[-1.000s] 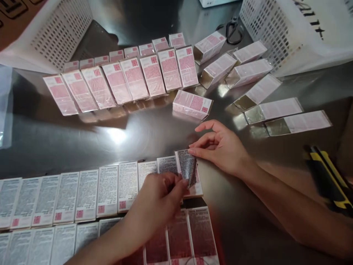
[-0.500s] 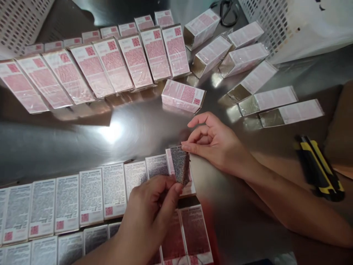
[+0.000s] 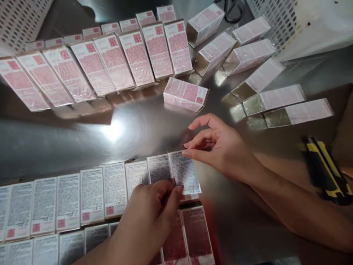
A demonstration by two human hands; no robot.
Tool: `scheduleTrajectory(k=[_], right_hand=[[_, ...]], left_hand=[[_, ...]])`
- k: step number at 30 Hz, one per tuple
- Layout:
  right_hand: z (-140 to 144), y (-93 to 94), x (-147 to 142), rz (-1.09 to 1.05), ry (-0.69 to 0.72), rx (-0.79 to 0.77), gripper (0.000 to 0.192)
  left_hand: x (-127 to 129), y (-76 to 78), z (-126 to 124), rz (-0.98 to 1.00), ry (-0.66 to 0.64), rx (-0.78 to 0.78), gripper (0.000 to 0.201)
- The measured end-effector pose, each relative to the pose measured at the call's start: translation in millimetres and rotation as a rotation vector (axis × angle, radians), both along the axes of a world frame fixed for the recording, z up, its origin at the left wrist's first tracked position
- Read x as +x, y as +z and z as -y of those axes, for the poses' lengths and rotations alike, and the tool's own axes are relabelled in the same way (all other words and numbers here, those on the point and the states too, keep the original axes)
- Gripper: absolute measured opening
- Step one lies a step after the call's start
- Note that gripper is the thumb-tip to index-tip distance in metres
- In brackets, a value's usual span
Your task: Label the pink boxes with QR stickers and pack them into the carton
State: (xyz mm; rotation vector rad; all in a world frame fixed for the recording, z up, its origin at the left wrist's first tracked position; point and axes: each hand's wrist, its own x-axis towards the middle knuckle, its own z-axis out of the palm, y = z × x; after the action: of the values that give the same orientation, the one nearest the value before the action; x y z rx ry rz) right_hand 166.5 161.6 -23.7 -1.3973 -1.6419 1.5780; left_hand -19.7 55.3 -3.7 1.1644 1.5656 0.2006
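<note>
A printed label, covered in small dark text, lies over the top face of the end box in the near row, its right edge reaching slightly past the box. My left hand pinches the label's lower left corner between thumb and forefinger. At the top edge, my right hand has thumb and a fingertip closed on the label, while its forefinger arches above. Labelled boxes run leftward side by side. Below my left hand, boxes with red-brown faces belong to another row, partly hidden by the hand.
Wrapped pink-and-white boxes stand in rows at the back left. One box lies singly before them, and several more lie at the right. White perforated baskets and a yellow-black cutter are on the steel table.
The label was dark and tilted up from the box; now it lies flatter over it, with its lower right part swung down and outward. Both hands keep nearly the same place.
</note>
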Motion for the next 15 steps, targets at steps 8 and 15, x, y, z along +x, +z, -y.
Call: scheduleTrajectory(k=[8,15], right_hand=[[4.4,-2.9,-1.0,0.042,-0.012,0.036,0.046],[7.5,-2.6,-3.4,0.065,-0.026,0.089,0.043]], left_hand=[[-0.5,-1.5,-4.6,-0.036,-0.028,-0.008,0.044],[0.4,-3.9,-7.6,-0.043,-0.048,-0.053,0.044]])
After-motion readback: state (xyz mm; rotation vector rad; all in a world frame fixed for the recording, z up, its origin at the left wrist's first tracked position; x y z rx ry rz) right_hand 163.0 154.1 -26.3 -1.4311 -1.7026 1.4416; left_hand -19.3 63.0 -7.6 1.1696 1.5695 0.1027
